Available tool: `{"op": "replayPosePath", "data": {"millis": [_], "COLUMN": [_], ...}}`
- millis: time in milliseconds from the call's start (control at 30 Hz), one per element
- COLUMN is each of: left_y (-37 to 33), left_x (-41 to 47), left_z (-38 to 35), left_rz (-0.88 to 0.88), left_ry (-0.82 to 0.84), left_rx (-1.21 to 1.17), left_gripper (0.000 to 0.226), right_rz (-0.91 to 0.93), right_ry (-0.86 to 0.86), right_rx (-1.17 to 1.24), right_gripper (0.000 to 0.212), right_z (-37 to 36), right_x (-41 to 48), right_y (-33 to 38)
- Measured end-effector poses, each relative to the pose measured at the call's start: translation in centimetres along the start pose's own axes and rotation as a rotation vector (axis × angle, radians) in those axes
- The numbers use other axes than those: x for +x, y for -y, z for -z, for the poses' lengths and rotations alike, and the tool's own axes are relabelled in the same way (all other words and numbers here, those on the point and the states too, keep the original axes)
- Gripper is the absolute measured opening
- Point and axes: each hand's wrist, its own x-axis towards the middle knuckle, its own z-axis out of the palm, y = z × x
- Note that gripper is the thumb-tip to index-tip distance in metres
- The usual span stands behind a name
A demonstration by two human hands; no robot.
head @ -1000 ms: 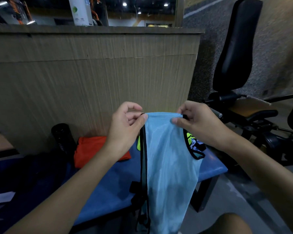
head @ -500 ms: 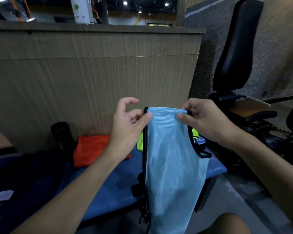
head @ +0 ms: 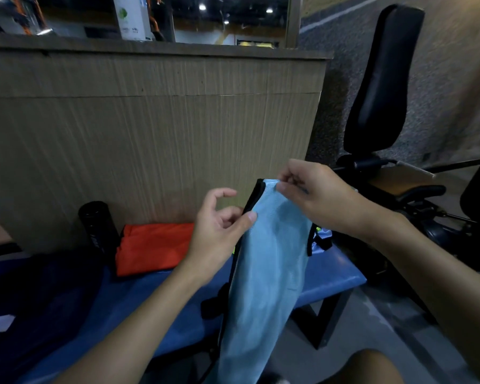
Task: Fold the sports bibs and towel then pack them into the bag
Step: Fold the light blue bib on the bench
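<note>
A light blue sports bib (head: 269,261) with black trim hangs in the air in front of me, over the blue bench (head: 333,275). My right hand (head: 319,198) pinches its top edge. Lower down, my left hand (head: 222,231) pinches the black-trimmed left edge between thumb and fingers. A folded orange cloth (head: 153,248) lies on the bench by the wooden wall. A yellow-green bib (head: 320,231) shows only as a scrap behind the blue one. A dark blue bag (head: 39,297) lies at the left end of the bench.
A black cylindrical bottle (head: 97,225) stands next to the orange cloth against the wood-panel wall (head: 150,128). A black gym machine with a padded seat back (head: 380,87) stands to the right. Grey floor lies below the bench's right end.
My right hand has lifted the bib's top edge higher and to the right. My left hand has slid down the left trim, so the bib now hangs slanted.
</note>
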Motion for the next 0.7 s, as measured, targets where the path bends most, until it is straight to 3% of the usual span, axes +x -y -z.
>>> {"op": "replayPosePath", "data": {"millis": [200, 533, 700], "left_y": [-0.9, 2.6, 4.1], "left_x": [0.4, -2.5, -2.8], "left_z": [0.3, 1.6, 3.5], "left_rz": [-0.034, 0.257, 0.266], "left_ry": [0.055, 0.04, 0.098], "left_rx": [0.029, 0.054, 0.134], "left_gripper": [0.036, 0.008, 0.017], "right_rz": [0.021, -0.017, -0.025], "right_ry": [0.115, -0.041, -0.174], "right_rx": [-0.116, -0.096, -0.079], "right_gripper": [0.037, 0.038, 0.038], "right_z": [-0.1, -0.9, -0.7], "right_x": [0.3, 1.5, 1.7], "right_y": [0.5, -0.1, -0.9]}}
